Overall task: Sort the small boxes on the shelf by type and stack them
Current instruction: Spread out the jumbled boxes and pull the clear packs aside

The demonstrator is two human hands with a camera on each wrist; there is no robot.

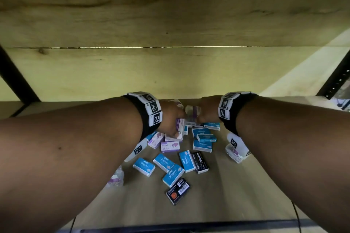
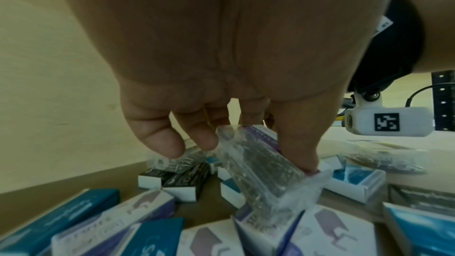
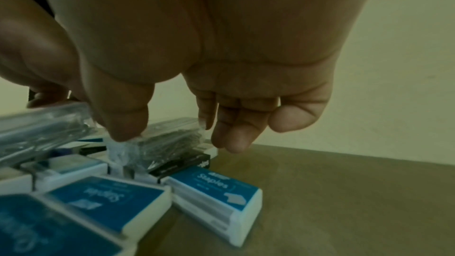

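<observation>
At twelve o'clock of the scattered boxes (image 1: 171,175) on the shelf (image 1: 236,185), the left hand (image 2: 221,65) pinches a clear packet (image 2: 261,168); the right hand's (image 3: 197,55) fingertips (image 3: 128,129) press another clear packet (image 3: 169,141).

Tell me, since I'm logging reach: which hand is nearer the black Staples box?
Right, narrowly. The black Staples box lies in front of both hands; the right hand is up and slightly right of it, the left hand up and further left.

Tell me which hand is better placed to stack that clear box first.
Left. The left hand already pinches a clear box lifted off the pile, while the right hand only touches another's wrapping.
</observation>
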